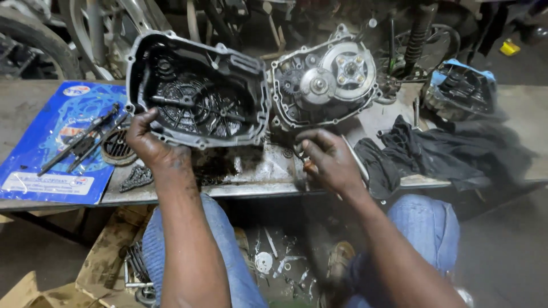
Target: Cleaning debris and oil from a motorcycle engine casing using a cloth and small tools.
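Engine cover (197, 91) tilted up at bench (251, 185) edge, pinched at lower-left rim by left hand (149, 142) only; greasy, likely to slip and drop or knock open engine (324, 80) beside. Right hand (328, 159) curled round thin tool (355, 159); could roll off if released

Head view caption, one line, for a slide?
Left hand tilts up a black engine cover; right hand grips a tool beside the open engine.
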